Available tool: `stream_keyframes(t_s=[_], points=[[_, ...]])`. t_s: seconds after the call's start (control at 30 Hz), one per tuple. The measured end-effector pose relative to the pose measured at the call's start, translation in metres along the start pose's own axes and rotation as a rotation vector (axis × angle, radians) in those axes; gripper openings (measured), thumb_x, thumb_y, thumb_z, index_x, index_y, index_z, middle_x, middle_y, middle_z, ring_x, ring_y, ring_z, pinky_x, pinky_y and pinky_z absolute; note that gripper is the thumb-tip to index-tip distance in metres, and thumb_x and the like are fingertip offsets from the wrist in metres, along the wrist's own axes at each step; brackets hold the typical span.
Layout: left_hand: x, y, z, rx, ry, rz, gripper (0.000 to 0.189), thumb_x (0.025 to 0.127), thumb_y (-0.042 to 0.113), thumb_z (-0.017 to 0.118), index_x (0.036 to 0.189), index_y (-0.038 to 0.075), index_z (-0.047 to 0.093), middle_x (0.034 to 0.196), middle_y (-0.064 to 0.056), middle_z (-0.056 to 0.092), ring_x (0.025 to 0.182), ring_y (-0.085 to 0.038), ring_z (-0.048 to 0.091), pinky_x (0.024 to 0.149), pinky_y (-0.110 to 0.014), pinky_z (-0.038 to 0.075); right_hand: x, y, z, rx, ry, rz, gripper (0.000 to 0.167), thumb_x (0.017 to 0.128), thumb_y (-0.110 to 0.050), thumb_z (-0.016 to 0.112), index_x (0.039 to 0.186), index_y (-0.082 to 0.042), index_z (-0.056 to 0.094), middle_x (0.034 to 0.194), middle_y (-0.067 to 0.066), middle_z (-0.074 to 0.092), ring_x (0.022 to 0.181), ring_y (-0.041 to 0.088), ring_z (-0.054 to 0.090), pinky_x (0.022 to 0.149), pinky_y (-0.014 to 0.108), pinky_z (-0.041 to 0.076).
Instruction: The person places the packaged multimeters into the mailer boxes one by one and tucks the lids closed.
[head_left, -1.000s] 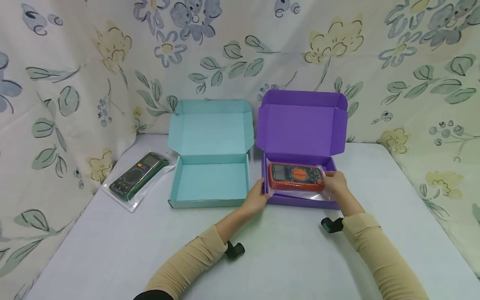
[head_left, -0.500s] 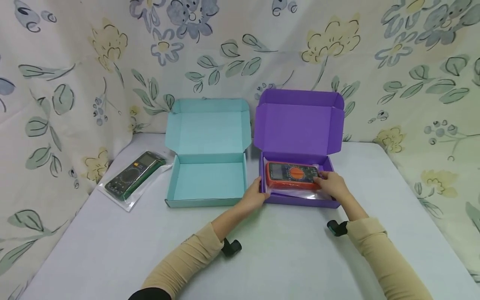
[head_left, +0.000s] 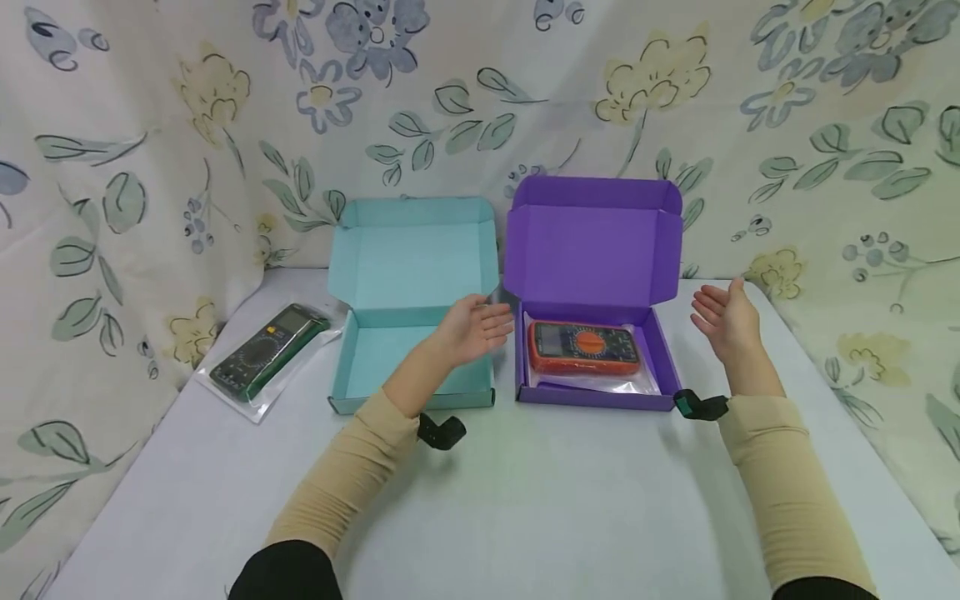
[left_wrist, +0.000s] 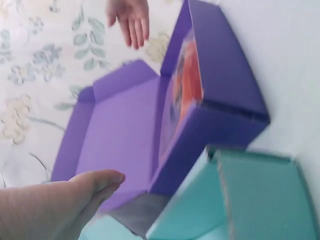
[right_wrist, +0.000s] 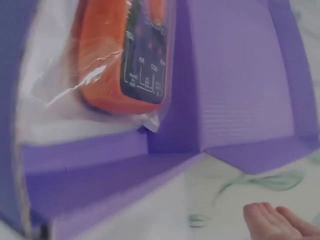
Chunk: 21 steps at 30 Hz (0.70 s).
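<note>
An orange multimeter in a clear plastic bag lies inside the purple box, whose lid stands raised at the back. My left hand, fingers straight and holding nothing, hovers over the right side of the teal box, beside the purple one. To the right of the purple box, my right hand is raised with its fingers extended and nothing in it. In the right wrist view the bagged multimeter shows close up, with the fingertips of my right hand at the lower right corner.
A green and black multimeter in a clear bag lies on the white table, left of the teal box. The teal box's lid stands up too. A flowered cloth hangs behind the table.
My right hand has let go of the orange multimeter and moved out to the right of the purple box. My left hand has left that box's edge, moving up and left.
</note>
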<state>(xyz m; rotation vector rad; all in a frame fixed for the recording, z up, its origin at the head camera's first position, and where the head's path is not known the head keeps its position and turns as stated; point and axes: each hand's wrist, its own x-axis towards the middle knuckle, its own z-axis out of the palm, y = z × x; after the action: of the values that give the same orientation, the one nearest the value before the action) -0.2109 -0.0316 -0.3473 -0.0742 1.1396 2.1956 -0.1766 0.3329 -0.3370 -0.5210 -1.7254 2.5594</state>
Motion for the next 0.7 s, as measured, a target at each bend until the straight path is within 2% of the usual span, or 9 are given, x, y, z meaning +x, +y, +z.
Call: stream_keyframes(t_s=[0.07, 0.1, 0.2, 0.3, 0.37, 0.47, 0.7], points=[[0.008, 0.011, -0.002, -0.077, 0.040, -0.020, 0.056, 0.107, 0.029, 0.018, 0.153, -0.003, 0.015, 0.161, -0.019, 0.007, 0.148, -0.032, 0.006, 0.120, -0.036, 0.008, 0.009, -0.002, -0.004, 0.211, -0.030, 0.075, 0.070, 0.100, -0.053, 0.009, 0.155, -0.014, -0.008, 0.162, -0.004, -0.006, 0.146, 0.009, 0.001, 0.117, 0.024, 0.006], [0.012, 0.014, -0.003, -0.106, 0.064, -0.021, 0.056, 0.107, 0.029, 0.018, 0.153, -0.003, 0.015, 0.161, -0.018, 0.007, 0.148, -0.031, 0.006, 0.120, -0.036, 0.008, 0.013, -0.002, -0.005, 0.312, -0.034, 0.114, 0.068, 0.099, -0.054, 0.008, 0.154, -0.018, -0.010, 0.161, -0.008, -0.009, 0.145, 0.006, -0.002, 0.116, 0.023, 0.003], [0.023, 0.022, -0.004, -0.167, 0.120, -0.011, 0.055, 0.107, 0.028, 0.017, 0.153, -0.004, 0.017, 0.161, -0.017, 0.008, 0.148, -0.029, 0.005, 0.120, -0.034, 0.008, 0.024, 0.000, -0.009, 0.553, 0.000, 0.214, 0.065, 0.098, -0.057, 0.008, 0.154, -0.028, -0.008, 0.158, -0.017, -0.005, 0.143, 0.000, -0.002, 0.116, 0.020, 0.001], [0.032, 0.025, -0.003, -0.210, 0.156, 0.007, 0.056, 0.107, 0.028, 0.018, 0.152, -0.004, 0.019, 0.161, -0.017, 0.010, 0.148, -0.029, 0.006, 0.120, -0.034, 0.008, 0.032, 0.003, -0.008, 0.712, 0.037, 0.268, 0.063, 0.098, -0.059, 0.011, 0.154, -0.033, -0.001, 0.157, -0.020, 0.001, 0.143, -0.002, 0.002, 0.116, 0.020, 0.002], [0.037, 0.025, -0.002, -0.232, 0.169, 0.013, 0.056, 0.107, 0.029, 0.020, 0.152, -0.004, 0.019, 0.161, -0.017, 0.011, 0.148, -0.029, 0.007, 0.120, -0.034, 0.008, 0.036, 0.005, -0.006, 0.759, 0.044, 0.282, 0.063, 0.098, -0.060, 0.013, 0.154, -0.033, 0.002, 0.157, -0.020, 0.004, 0.143, -0.002, 0.004, 0.116, 0.020, 0.002], [0.042, 0.024, -0.002, -0.234, 0.174, 0.014, 0.057, 0.107, 0.032, 0.022, 0.153, -0.003, 0.018, 0.161, -0.016, 0.011, 0.148, -0.028, 0.008, 0.120, -0.035, 0.008, 0.038, 0.010, 0.001, 0.756, 0.033, 0.277, 0.063, 0.099, -0.059, 0.013, 0.155, -0.032, 0.003, 0.158, -0.020, 0.005, 0.143, -0.002, 0.005, 0.116, 0.020, 0.003], [0.049, 0.020, -0.001, -0.175, 0.153, 0.046, 0.063, 0.107, 0.038, 0.024, 0.153, -0.004, 0.014, 0.161, -0.017, 0.008, 0.148, -0.029, 0.007, 0.120, -0.035, 0.007, 0.037, 0.013, 0.013, 0.582, 0.000, 0.229, 0.065, 0.099, -0.057, 0.010, 0.156, -0.027, 0.001, 0.159, -0.018, 0.000, 0.144, 0.001, 0.003, 0.116, 0.020, 0.002]])
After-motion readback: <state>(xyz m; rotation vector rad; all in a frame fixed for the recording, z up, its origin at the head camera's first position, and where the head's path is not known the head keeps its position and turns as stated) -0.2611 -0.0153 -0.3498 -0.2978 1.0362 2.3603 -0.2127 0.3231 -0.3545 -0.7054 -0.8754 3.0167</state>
